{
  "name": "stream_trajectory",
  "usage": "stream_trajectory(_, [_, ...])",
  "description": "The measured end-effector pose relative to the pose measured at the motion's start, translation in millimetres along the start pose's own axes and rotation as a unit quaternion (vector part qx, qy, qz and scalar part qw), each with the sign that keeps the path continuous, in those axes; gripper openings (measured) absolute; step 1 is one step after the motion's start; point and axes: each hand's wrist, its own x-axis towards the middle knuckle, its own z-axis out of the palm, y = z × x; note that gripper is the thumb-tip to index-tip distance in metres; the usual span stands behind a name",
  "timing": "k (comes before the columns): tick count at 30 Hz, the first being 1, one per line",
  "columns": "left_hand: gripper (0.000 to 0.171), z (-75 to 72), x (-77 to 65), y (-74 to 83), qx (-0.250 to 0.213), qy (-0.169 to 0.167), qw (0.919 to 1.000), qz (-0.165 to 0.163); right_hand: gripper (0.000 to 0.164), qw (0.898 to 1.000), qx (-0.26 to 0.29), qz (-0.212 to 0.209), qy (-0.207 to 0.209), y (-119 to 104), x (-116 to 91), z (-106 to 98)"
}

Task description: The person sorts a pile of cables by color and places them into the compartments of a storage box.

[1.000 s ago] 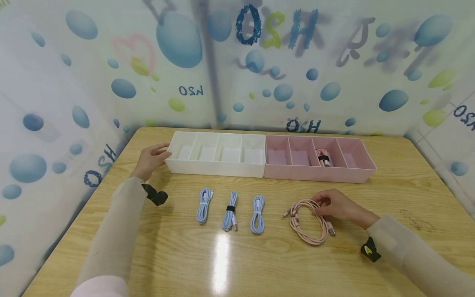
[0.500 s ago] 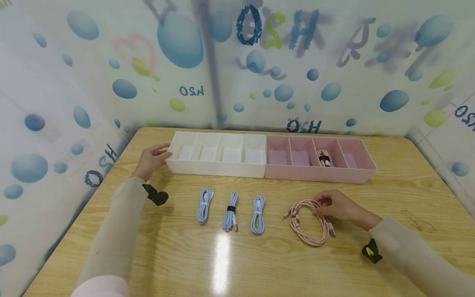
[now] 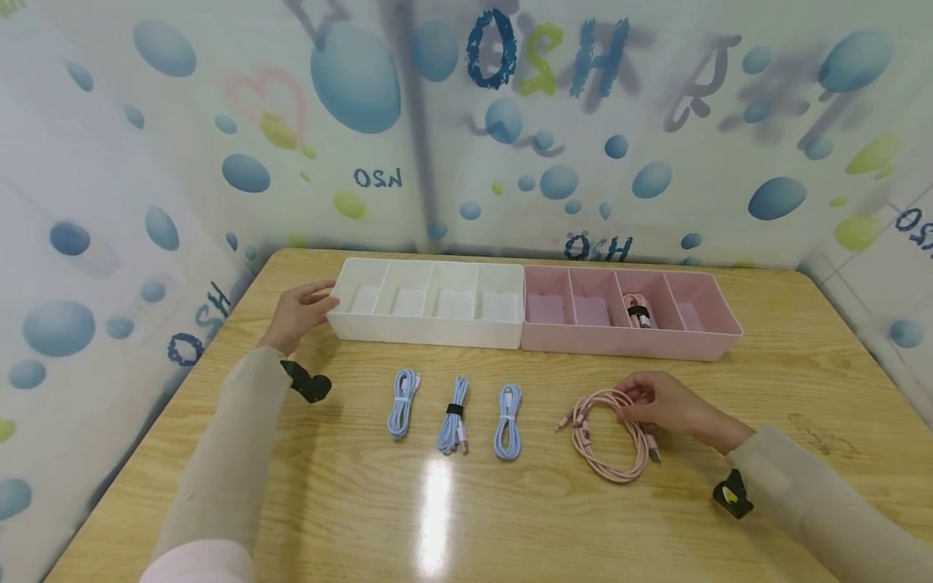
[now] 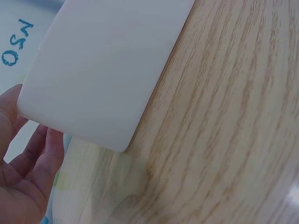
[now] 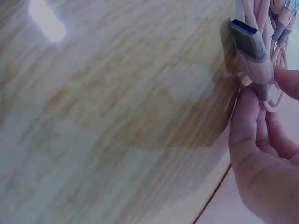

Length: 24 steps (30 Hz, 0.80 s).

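At the near right of the table my right hand (image 3: 663, 409) pinches the coiled pink charging cable (image 3: 611, 476) between thumb and fingers. The coil lies in a loose ring, and its USB plug (image 5: 250, 42) points out beside the fingers in the right wrist view. My left hand (image 3: 297, 314) touches the left end of the white divided box (image 3: 430, 332), with its fingers loosely bent against the end wall. Joined end to end with it stands the pink divided box (image 3: 627, 341). One bundled pink cable (image 3: 638, 312) with a black strap sits in its third compartment from the left.
Three blue cables lie in a row in front of the white box: a left one (image 3: 402, 405), a middle one (image 3: 453, 421) with a black strap, and a right one (image 3: 508, 429). A patterned curtain (image 3: 452, 162) rises behind the wooden table (image 3: 350, 510).
Almost nothing differs. The whole view shifts slightly, while both hands stay at the white box and the pink cable.
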Motion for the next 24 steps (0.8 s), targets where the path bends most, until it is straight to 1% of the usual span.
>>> stream_trajectory(8, [0.051, -0.3, 0.6, -1.0, -0.002, -0.002, 1.0, 0.001, 0.042, 1.0, -0.003, 0.0, -0.002, 1.5, -0.4, 0.0])
stream_trajectory(15, [0.052, -0.8, 1.2, -3.3, -0.008, -0.003, 1.0, 0.004, 0.033, 1.0, -0.014, -0.007, -0.015, 5.1, 1.7, -0.8])
stream_trajectory(22, [0.053, -0.7, 2.3, -4.2, -0.014, -0.005, 0.9999, 0.002, 0.036, 1.0, 0.002, 0.013, -0.017, 2.8, 0.7, -1.1])
stream_trajectory(24, [0.053, -0.1, 2.4, -3.7, -0.014, -0.004, 0.9999, -0.002, 0.034, 1.0, 0.005, 0.018, -0.017, 2.5, 0.0, -1.3])
